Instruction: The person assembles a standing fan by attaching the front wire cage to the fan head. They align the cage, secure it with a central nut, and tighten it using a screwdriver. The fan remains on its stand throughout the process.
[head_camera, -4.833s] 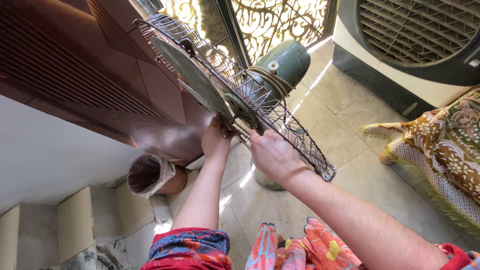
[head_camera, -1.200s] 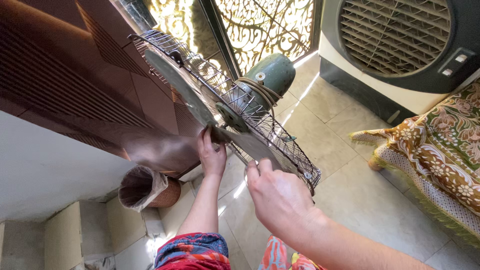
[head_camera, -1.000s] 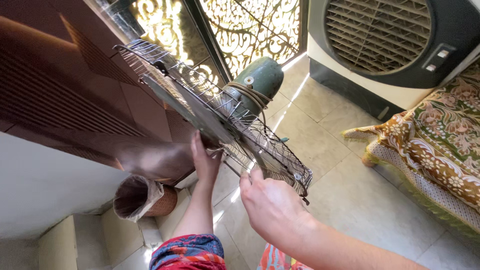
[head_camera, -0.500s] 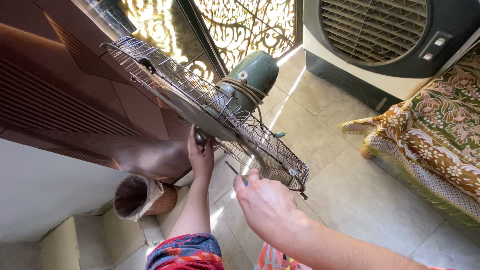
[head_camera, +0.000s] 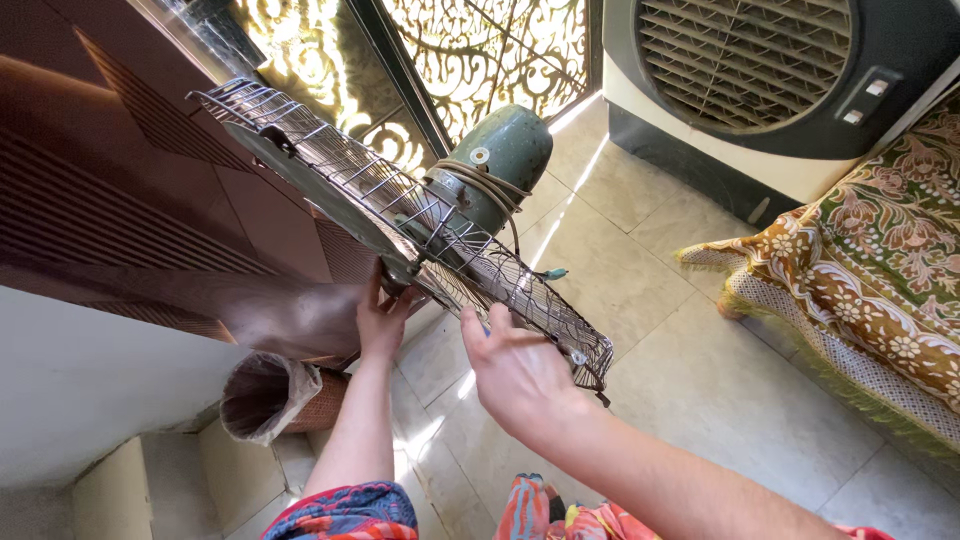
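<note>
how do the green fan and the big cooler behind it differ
The green fan has a bare wire cage and is tilted over, with the left hand at its hub and the right hand near the cage rim. The cooler stands upright and untouched, a dark boxy body with slatted louvres. Both stand on the tiled floor.

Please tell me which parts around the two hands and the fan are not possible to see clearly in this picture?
Head view only:
- Left hand fingertips: hidden under the fan hub.
- Right hand palm: faces away, so any held thing is hidden.
- Fan blade: mostly screened by the wire guard.
- Fan base: hidden behind the right hand and guard.
</note>
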